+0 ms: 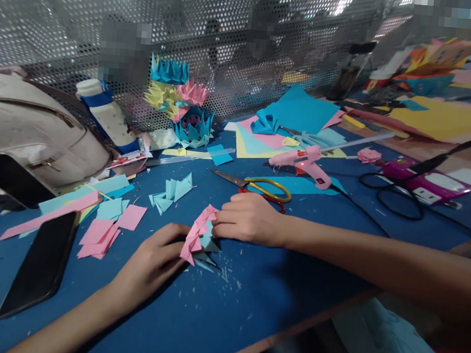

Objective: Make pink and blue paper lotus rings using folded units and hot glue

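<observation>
Between my two hands is a folded paper piece [197, 233] in pink and light blue, low over the blue table. My left hand [154, 257] has its fingers bent around the near left side of it; some fingertips are hidden behind the paper. From the right, my right hand [250, 219] pinches the upper right edge with curled fingers. Just beyond lies a light-blue folded paper strip [172, 192] with pointed ends. Scissors [255, 186] with yellow and red handles rest past my right hand, partly over a blue paper strip [300, 185].
A pink glue gun [302, 163] with its cord lies behind the scissors, near a purple power strip [424, 182]. Pink paper squares [100, 237] and a black phone [40, 264] are at left. A bottle [106, 116], a backpack [29, 125] and spiky paper ornaments [192, 129] stand along the mesh panel.
</observation>
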A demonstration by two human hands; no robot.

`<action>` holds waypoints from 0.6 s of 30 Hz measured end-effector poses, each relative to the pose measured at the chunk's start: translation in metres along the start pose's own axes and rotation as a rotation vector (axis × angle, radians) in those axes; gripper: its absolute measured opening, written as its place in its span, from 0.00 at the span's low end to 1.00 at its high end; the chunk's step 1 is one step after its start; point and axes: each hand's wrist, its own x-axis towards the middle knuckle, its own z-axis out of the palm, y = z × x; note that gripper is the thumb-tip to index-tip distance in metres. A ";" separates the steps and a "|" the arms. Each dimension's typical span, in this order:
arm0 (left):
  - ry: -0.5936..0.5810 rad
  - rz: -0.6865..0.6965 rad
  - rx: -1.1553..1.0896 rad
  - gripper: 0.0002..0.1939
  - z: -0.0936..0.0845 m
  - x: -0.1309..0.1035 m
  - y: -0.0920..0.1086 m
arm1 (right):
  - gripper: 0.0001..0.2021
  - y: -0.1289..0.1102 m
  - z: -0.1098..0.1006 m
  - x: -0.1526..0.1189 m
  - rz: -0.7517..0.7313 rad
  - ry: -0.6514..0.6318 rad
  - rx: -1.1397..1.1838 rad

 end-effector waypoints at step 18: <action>0.128 -0.299 -0.222 0.10 -0.004 0.003 -0.004 | 0.06 0.020 -0.010 0.002 0.623 -0.001 0.810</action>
